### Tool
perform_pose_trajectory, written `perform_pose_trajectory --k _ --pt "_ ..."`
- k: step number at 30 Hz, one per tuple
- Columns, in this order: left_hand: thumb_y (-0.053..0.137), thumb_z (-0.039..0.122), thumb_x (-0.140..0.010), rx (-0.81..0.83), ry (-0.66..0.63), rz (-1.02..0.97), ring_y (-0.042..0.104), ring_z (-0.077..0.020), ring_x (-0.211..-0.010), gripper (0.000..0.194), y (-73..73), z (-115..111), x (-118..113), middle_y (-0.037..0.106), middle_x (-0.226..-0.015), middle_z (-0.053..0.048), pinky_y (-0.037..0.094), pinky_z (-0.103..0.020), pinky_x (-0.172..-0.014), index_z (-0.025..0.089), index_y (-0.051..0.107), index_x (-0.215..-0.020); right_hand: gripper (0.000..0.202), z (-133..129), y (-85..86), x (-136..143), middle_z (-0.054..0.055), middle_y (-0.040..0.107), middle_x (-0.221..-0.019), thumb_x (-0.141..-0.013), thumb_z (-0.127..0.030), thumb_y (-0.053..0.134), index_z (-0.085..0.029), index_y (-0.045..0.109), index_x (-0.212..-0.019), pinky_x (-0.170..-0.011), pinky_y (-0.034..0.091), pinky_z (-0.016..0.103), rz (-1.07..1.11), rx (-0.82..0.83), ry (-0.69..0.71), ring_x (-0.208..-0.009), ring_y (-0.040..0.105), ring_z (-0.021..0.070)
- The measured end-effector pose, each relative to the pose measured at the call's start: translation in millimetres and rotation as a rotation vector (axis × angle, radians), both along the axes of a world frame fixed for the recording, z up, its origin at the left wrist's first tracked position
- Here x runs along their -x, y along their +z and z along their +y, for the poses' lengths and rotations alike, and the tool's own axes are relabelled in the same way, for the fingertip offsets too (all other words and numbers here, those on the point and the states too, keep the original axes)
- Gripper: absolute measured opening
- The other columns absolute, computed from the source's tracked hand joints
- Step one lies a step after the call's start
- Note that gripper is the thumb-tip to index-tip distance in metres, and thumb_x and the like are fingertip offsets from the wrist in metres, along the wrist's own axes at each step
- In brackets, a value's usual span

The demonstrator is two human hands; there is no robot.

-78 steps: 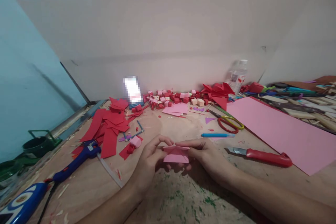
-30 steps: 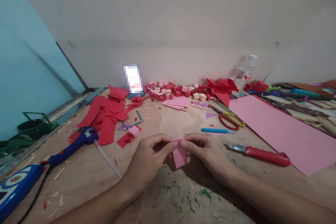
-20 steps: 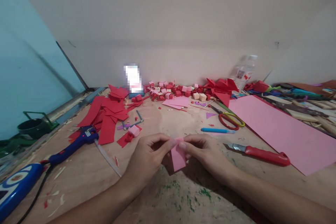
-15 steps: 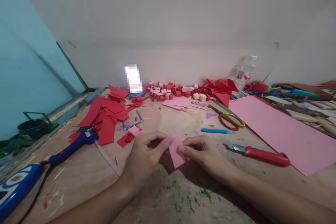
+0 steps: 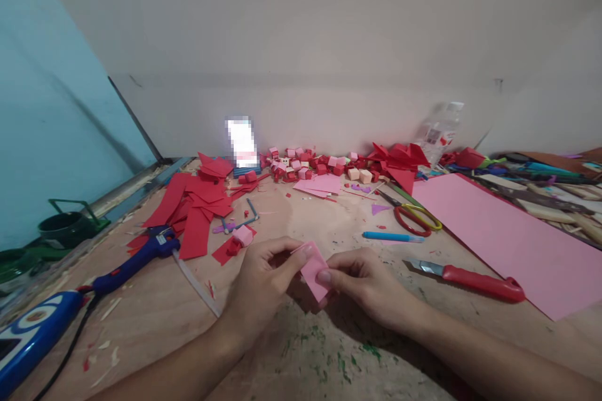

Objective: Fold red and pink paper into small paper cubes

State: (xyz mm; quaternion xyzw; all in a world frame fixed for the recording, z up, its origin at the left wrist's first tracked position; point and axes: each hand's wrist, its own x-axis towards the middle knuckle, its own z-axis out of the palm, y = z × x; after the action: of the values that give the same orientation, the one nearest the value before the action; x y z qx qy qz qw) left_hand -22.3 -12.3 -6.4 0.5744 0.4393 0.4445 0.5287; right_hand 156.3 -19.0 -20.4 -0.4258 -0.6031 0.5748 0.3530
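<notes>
A small folded piece of pink paper (image 5: 314, 272) is held just above the wooden tabletop, between both hands. My left hand (image 5: 268, 279) pinches its upper left corner between thumb and fingers. On the lower right edge, my right hand (image 5: 360, 276) presses with its thumb, the fingers curled behind the paper. The fingertips behind the paper are hidden. A little beyond my left hand, a small pink paper cube (image 5: 242, 236) rests by a red scrap (image 5: 221, 254). To the right of my right hand lies a red-handled utility knife (image 5: 484, 283).
On the left lie a blue glue gun (image 5: 136, 260) and red paper strips (image 5: 195, 232). Small paper cubes (image 5: 305, 166) line the wall beside a lit phone (image 5: 243, 141). At right are a blue pen (image 5: 388, 236), scissors (image 5: 414, 216), a pink sheet (image 5: 508, 232) and a bottle (image 5: 442, 131).
The pink paper has tilted and now looks narrower and folded over, with a second layer showing at its edge. Both hands keep their grip. The whole view has shifted slightly.
</notes>
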Motion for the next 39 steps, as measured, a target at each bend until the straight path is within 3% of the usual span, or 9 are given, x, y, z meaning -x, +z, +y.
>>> perform_pose_trajectory --k 5,10,23,30,34,39 --pt "0.071 0.043 -0.084 -0.118 0.112 0.038 0.059 -0.0145 -0.059 0.029 -1.6 6.0 4.0 0.067 -0.065 -0.002 0.046 -0.022 -0.054 0.018 0.074 -0.07 0.033 1.0 0.8 -0.3 0.007 0.072 -0.07 -0.08 -0.048 0.074 -0.016 0.078 -0.073 -0.063 0.05 0.028 0.026 0.023 -0.019 -0.065 0.063 0.017" --pt "0.071 0.041 -0.085 -0.146 0.119 0.054 0.054 -0.0127 -0.057 0.029 -0.1 8.5 5.6 0.064 -0.061 -0.001 0.042 -0.022 -0.053 0.016 0.074 -0.069 0.038 0.4 3.1 1.8 0.009 0.074 -0.068 -0.079 -0.052 0.075 -0.015 0.078 -0.07 -0.068 0.053 0.032 0.102 0.082 -0.03 -0.066 0.068 0.0193" --pt "0.071 0.042 -0.087 -0.18 0.139 0.094 0.053 -0.0116 -0.057 0.032 -9.0 11.0 7.3 0.061 -0.058 0.001 0.039 -0.021 -0.054 0.016 0.073 -0.068 0.037 3.6 3.9 0.6 0.008 0.074 -0.063 -0.071 -0.052 0.081 -0.016 0.076 -0.064 -0.062 0.052 0.03 0.097 0.07 -0.109 -0.059 0.066 0.0189" --pt "0.071 0.041 -0.086 -0.194 0.161 0.075 0.054 -0.0108 -0.058 0.03 -7.1 14.2 7.0 0.061 -0.059 0.001 0.041 -0.021 -0.057 0.017 0.073 -0.069 0.033 5.3 -0.2 -1.2 0.008 0.077 -0.071 -0.078 -0.049 0.075 -0.017 0.078 -0.071 -0.061 0.05 0.028 0.058 0.005 -0.124 -0.063 0.067 0.0177" --pt "0.072 0.042 -0.084 -0.119 0.09 0.019 0.057 -0.0116 -0.061 0.028 -4.7 13.9 6.6 0.065 -0.065 0.0 0.043 -0.021 -0.059 0.016 0.075 -0.077 0.038 4.3 -0.5 -1.7 0.009 0.074 -0.064 -0.078 -0.052 0.075 -0.016 0.074 -0.067 -0.063 0.051 0.03 0.126 0.017 -0.12 -0.061 0.069 0.0196" --pt "0.071 0.047 -0.082 0.024 0.007 0.007 0.053 -0.0109 -0.051 0.037 -7.3 12.3 5.3 0.062 -0.059 0.0 0.039 -0.021 -0.049 0.014 0.067 -0.067 0.038 6.4 -3.8 -3.2 0.008 0.073 -0.063 -0.077 -0.052 0.075 -0.016 0.071 -0.066 -0.06 0.051 0.03 0.144 0.014 -0.184 -0.057 0.067 0.0188"
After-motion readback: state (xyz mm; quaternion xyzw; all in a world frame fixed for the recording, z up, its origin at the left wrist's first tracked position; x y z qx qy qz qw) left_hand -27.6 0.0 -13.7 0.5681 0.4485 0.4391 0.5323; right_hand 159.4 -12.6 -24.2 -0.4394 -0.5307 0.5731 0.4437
